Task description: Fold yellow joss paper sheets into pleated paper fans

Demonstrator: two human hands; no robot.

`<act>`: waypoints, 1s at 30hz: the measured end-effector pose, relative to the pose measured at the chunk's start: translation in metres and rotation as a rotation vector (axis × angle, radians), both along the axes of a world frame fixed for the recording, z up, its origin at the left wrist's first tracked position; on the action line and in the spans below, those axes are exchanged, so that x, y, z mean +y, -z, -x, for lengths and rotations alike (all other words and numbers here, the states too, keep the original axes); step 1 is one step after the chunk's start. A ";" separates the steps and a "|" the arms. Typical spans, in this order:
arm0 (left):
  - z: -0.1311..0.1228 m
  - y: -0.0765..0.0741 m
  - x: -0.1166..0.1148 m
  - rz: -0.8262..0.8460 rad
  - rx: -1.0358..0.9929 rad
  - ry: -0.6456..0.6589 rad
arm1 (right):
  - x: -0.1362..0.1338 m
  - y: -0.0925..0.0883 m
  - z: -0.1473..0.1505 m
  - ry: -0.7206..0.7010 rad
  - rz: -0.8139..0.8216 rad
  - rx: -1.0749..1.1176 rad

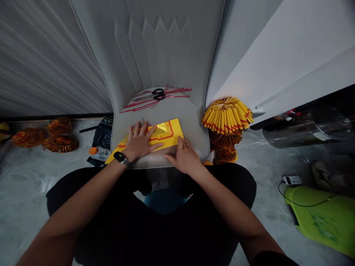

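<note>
A stack of yellow paper sheets with red print (166, 133) lies on the grey seat of a chair (191, 122) in front of me. My left hand (140, 142), with a black watch on the wrist, lies flat on the paper with its fingers spread. My right hand (184, 155) rests at the paper's near right edge, fingers together and pressing down on the edge. A folded corner shows on the top sheet by my left fingertips.
Black scissors (155, 95) and red plastic strips (172, 93) lie at the back of the seat. Folded yellow-and-red paper fans (227, 114) are stacked right of the chair, with more (59, 138) on the floor at left. A green object (324, 218) and clear jar (307, 127) sit at right.
</note>
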State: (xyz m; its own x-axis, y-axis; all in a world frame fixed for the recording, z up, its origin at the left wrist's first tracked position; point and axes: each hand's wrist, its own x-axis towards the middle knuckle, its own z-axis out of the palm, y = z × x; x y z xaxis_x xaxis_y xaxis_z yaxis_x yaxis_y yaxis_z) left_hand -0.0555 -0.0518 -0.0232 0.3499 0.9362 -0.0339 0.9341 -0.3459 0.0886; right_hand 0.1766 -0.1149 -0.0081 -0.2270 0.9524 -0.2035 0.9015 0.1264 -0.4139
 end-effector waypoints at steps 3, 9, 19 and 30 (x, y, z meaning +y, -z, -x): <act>-0.001 -0.002 0.000 -0.020 0.001 -0.005 | 0.002 -0.011 -0.008 0.015 -0.033 -0.019; -0.014 -0.018 -0.002 -0.046 0.005 0.113 | 0.026 -0.023 -0.008 0.056 -0.087 -0.089; -0.017 -0.033 0.019 0.257 -0.509 0.059 | 0.052 -0.023 -0.003 0.165 0.037 0.263; 0.021 -0.059 0.044 0.880 -1.173 -0.510 | 0.025 0.005 0.048 -0.365 -0.346 0.540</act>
